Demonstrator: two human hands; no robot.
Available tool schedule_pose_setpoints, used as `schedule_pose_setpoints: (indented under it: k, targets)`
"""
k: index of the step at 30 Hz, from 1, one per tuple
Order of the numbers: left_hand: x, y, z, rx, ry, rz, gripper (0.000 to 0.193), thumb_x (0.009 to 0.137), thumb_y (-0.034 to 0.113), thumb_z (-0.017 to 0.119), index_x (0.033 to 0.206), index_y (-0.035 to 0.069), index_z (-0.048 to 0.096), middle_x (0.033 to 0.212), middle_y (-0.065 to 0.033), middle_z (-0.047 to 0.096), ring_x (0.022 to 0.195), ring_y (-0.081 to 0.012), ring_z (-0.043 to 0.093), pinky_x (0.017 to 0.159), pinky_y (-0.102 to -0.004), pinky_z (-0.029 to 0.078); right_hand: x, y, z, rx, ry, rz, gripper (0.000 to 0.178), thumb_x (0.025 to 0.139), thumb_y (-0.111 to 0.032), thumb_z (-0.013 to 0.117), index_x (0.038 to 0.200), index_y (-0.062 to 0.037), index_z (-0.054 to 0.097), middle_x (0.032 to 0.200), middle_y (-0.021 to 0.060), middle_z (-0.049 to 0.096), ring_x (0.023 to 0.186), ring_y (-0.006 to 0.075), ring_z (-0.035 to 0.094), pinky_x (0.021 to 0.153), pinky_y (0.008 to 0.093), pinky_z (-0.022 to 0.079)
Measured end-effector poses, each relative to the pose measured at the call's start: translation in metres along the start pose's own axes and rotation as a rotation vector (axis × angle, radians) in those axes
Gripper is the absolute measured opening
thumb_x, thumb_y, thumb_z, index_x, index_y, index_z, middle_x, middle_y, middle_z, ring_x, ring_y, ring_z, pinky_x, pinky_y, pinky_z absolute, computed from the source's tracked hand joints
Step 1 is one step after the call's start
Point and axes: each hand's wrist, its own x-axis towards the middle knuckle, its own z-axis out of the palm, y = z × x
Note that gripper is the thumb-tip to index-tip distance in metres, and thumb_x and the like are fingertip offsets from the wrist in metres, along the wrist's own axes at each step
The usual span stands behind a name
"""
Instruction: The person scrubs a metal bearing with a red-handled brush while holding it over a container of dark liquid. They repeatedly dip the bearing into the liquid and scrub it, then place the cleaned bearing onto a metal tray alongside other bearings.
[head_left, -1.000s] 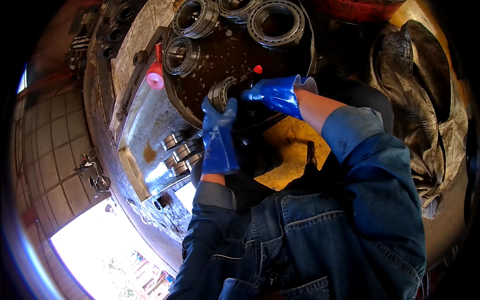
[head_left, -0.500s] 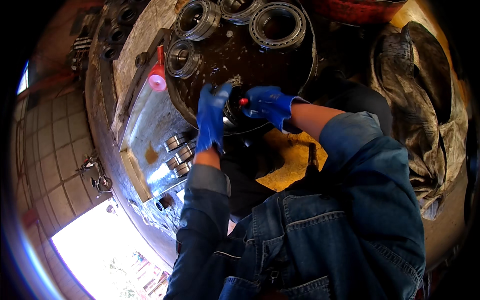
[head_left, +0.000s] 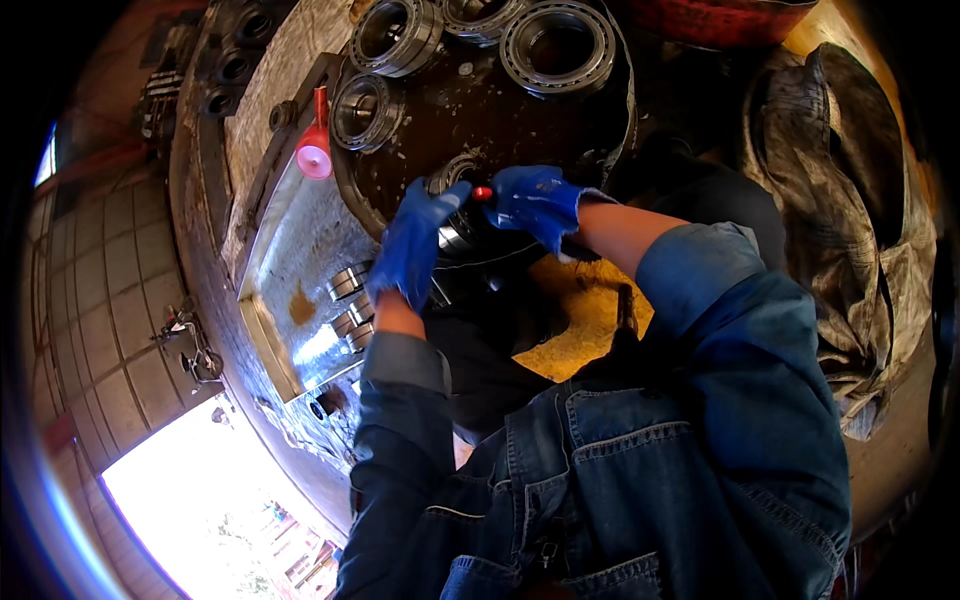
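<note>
Both my hands wear blue rubber gloves and meet over a round tub [head_left: 630, 110] of dark, oily liquid. My left hand [head_left: 412, 238] is closed around the side of a metal bearing [head_left: 456, 237], partly hidden under the glove and tilted at the tub's near edge. My right hand [head_left: 532, 205] is closed on a tool with a red end [head_left: 482, 193], which sticks out toward my left fingers. The rest of that tool is hidden by the glove, so its kind does not show.
Several large roller bearings, one a wide ring [head_left: 557, 48], stand at the tub's far side. A red-handled, round-ended tool [head_left: 314, 150] lies left of the tub, above a metal tray [head_left: 300, 250] with several shiny rings [head_left: 350, 281]. A dirty cloth [head_left: 830, 200] hangs at right.
My left hand has shifted slightly down and left along the bearing, its fingers now lower over it. The red tool end has moved slightly left and up with my right hand.
</note>
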Motion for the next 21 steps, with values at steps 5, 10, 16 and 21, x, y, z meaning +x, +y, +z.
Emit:
schedule_pose_setpoints:
  k: [5, 10, 16, 21]
  targets:
    - [0.007, 0.059, -0.011, -0.175, -0.275, 0.036, 0.073, 0.094, 0.047, 0.073, 0.142, -0.007, 0.059, 0.141, -0.0217, 0.065, 0.132, -0.0307, 0.059, 0.113, -0.0384, 0.043, 0.013, -0.009, -0.025, -0.086, 0.032, 0.205, 0.035, 0.087, -0.04, 0.075, 0.113, -0.0167, 0.081, 0.112, 0.0087, 0.078, 0.102, 0.0365, 0.075, 0.087, 0.0521, 0.052]
    - [-0.042, 0.088, -0.005, -0.323, -0.176, 0.199, 0.052, 0.104, 0.027, 0.057, 0.148, -0.001, 0.057, 0.137, -0.0164, 0.069, 0.128, -0.0258, 0.063, 0.112, -0.0327, 0.044, 0.006, 0.03, -0.045, 0.229, 0.335, 0.192, 0.034, 0.094, -0.041, 0.067, 0.111, -0.0142, 0.079, 0.101, 0.0128, 0.079, 0.094, 0.0353, 0.076, 0.084, 0.0454, 0.058]
    - [-0.059, 0.026, -0.026, 0.429, 0.016, 0.311, 0.077, 0.097, -0.006, 0.054, 0.166, 0.018, 0.029, 0.141, -0.0286, 0.062, 0.127, -0.0397, 0.065, 0.109, -0.0437, 0.05, -0.023, -0.019, -0.087, 0.043, 0.675, 0.111, 0.048, 0.097, -0.05, 0.063, 0.1, -0.004, 0.078, 0.087, 0.0181, 0.077, 0.08, 0.0329, 0.076, 0.078, 0.0441, 0.061]
    - [-0.062, 0.031, -0.016, 0.342, -0.014, 0.047, 0.084, 0.098, -0.01, 0.052, 0.169, 0.018, 0.015, 0.149, -0.0272, 0.056, 0.135, -0.0399, 0.059, 0.115, -0.0437, 0.048, -0.028, -0.03, -0.057, 0.122, 0.101, 0.041, 0.075, 0.096, -0.066, 0.054, 0.123, 0.002, 0.073, 0.124, 0.031, 0.069, 0.118, 0.0425, 0.067, 0.107, 0.0494, 0.048]
